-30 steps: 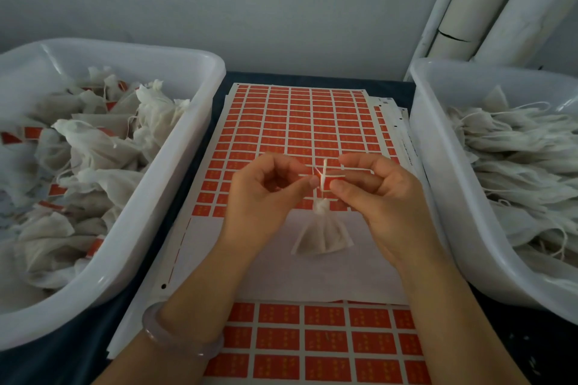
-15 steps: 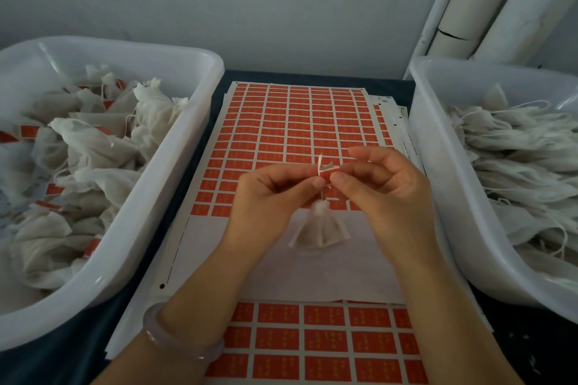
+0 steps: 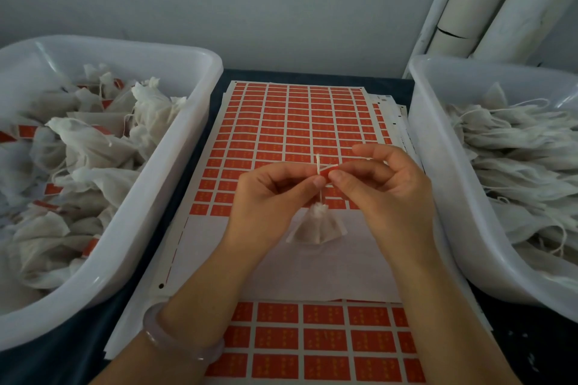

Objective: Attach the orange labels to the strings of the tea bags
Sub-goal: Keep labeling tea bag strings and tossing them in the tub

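1. Far left, the left tub (image 3: 175,172) was piled with finished bags (image 3: 93,147), orange tags poking out.
2. Our left hand (image 3: 269,197) pinched the string (image 3: 318,162) mid-scene, above the label sheet (image 3: 297,122).
3. The tea bag (image 3: 317,226) dangled below. It looked featherlight and floppy, so we'd say grab the string, not the mesh.
4. Our right hand (image 3: 384,194) pinched the orange label (image 3: 330,170) against the string. Probably sticky and flimsy.
5. The right tub (image 3: 438,166) held the untagged bags (image 3: 516,147).

On the dark tabletop (image 3: 62,359) a white plastic tub (image 3: 156,197) stands at 9 o'clock and a second white tub (image 3: 428,109) stands at 3 o'clock. A plain grey wall (image 3: 250,3) fills the 12 o'clock side, with white pipes (image 3: 500,0) rising at 1 o'clock. A pale bangle (image 3: 181,344) shows at 7 o'clock.
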